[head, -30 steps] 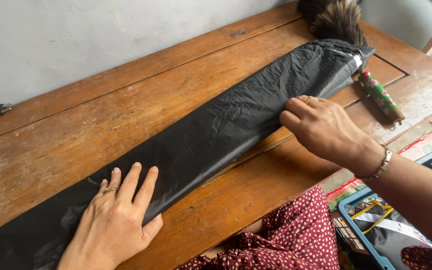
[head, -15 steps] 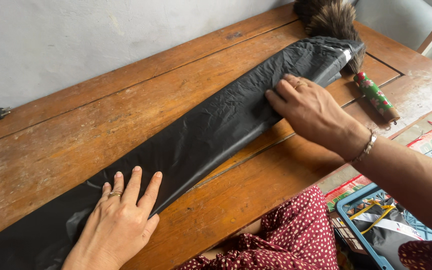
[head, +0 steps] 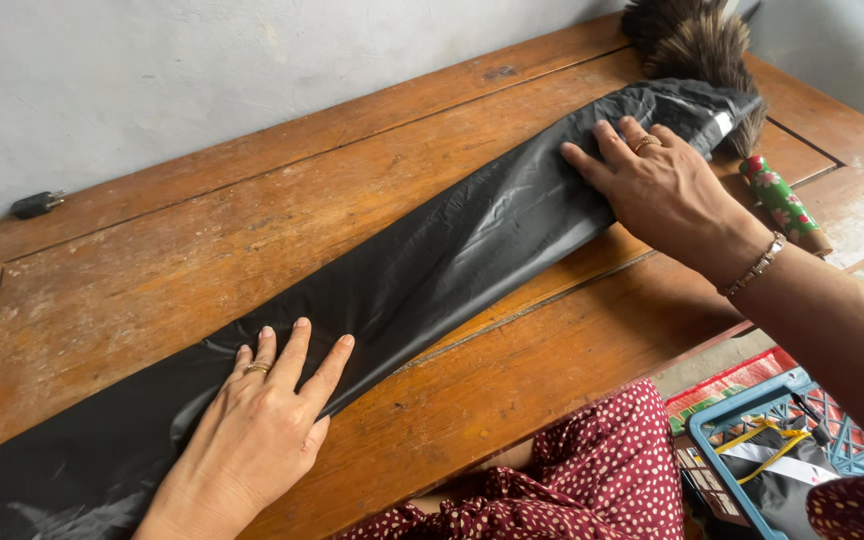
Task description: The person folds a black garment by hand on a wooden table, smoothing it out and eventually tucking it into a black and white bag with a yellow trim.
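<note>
A long black plastic bag [head: 432, 265], folded into a narrow strip, lies diagonally across the wooden table [head: 202, 230]. My left hand [head: 267, 425] rests flat on its lower left part, fingers spread, a ring on one finger. My right hand [head: 657, 185] presses flat on the bag's upper right part, close to its far end; it wears a ring and a bracelet. Neither hand grips anything.
A feather duster [head: 697, 45] with a green and red patterned handle [head: 782, 200] lies at the table's far right, partly under the bag's end. A small dark plug [head: 37, 204] sits by the wall. A blue crate [head: 782, 455] stands on the floor at right.
My right hand has slid up along the bag toward its far end. My left hand has stayed in place, pressing the bag down.
</note>
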